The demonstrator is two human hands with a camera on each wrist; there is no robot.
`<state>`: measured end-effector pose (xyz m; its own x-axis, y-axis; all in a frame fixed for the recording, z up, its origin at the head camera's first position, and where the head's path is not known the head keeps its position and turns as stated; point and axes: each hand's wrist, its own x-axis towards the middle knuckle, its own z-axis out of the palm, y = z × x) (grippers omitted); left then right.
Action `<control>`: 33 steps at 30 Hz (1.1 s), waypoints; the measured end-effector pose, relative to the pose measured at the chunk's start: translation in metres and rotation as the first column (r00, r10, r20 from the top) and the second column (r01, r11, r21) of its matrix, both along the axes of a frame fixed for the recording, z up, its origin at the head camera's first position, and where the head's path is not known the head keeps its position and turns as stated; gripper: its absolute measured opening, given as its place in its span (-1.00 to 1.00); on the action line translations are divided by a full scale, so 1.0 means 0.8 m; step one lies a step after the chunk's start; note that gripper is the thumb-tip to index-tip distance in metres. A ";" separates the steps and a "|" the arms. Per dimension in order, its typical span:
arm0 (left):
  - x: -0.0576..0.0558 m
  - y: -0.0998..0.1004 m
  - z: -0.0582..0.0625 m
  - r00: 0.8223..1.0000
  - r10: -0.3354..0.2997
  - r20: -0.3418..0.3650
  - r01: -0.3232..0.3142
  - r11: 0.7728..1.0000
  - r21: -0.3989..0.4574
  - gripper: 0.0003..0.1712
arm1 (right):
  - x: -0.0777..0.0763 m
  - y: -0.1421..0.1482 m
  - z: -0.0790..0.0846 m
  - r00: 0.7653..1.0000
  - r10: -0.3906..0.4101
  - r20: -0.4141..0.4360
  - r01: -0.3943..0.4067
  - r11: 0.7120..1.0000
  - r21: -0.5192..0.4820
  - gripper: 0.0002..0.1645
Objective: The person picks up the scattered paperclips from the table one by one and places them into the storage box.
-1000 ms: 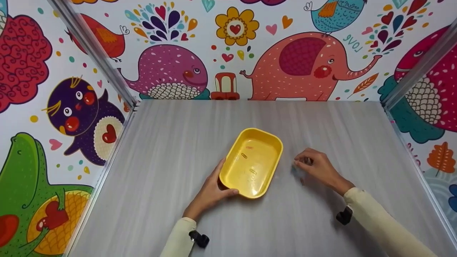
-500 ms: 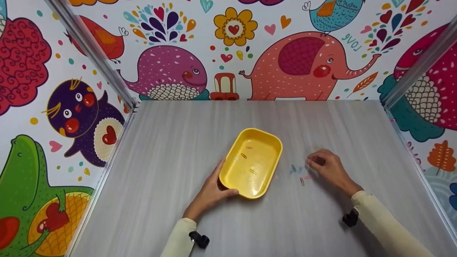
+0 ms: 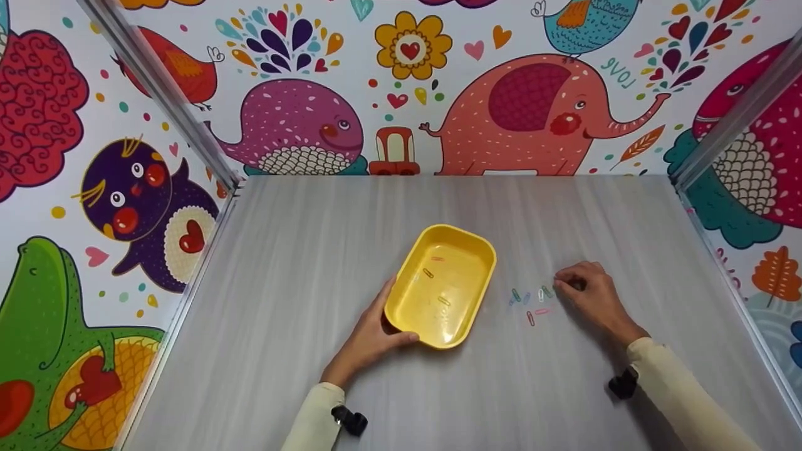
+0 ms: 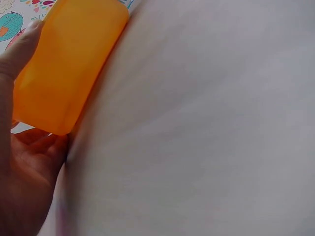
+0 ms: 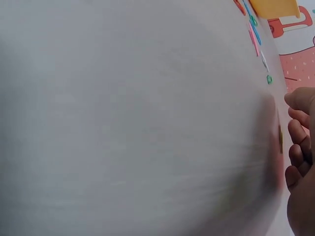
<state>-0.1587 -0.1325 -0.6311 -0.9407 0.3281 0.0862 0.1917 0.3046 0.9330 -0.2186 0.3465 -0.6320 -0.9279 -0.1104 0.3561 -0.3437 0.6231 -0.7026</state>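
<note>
My left hand [image 3: 363,341] grips the lower left corner of a yellow plastic tray [image 3: 393,300], thumb at the near rim and fingers along the left side. Inside lie a pink paper clip [image 3: 437,259], a dark one and a yellow paper clip [image 3: 443,301]. Right of the tray, several coloured paper clips are spread on the table, among them a red paper clip [image 3: 531,318] and a green paper clip [image 3: 515,294]. Just beyond them, my right hand [image 3: 589,297] hovers low with bent fingers; whether a clip is between its fingertips is hidden. A yellowish clip [image 5: 281,139] shows beside those fingers.
The grey wood-grain table [image 3: 301,250] is bordered by walls printed with cartoon animals. Metal rails [image 3: 169,103] run along the corners. A black wrist camera [image 3: 349,419] sits on each cream sleeve.
My right hand has moved right, away from the tray, uncovering the paper clips that it partly hid and that looked blurred. The left hand and tray have stayed put.
</note>
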 end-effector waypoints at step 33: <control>0.002 -0.001 0.002 1.000 0.002 0.002 -0.002 1.000 0.001 0.46 | 0.007 0.029 -0.019 0.991 -0.129 -0.035 0.127 0.991 -0.050 -0.83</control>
<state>-0.1568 -0.1330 -0.6297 -0.9415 0.3261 0.0845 0.1891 0.3042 0.9336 -0.2128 0.3699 -0.6471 -0.9188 0.0262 0.3937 -0.2905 0.6303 -0.7200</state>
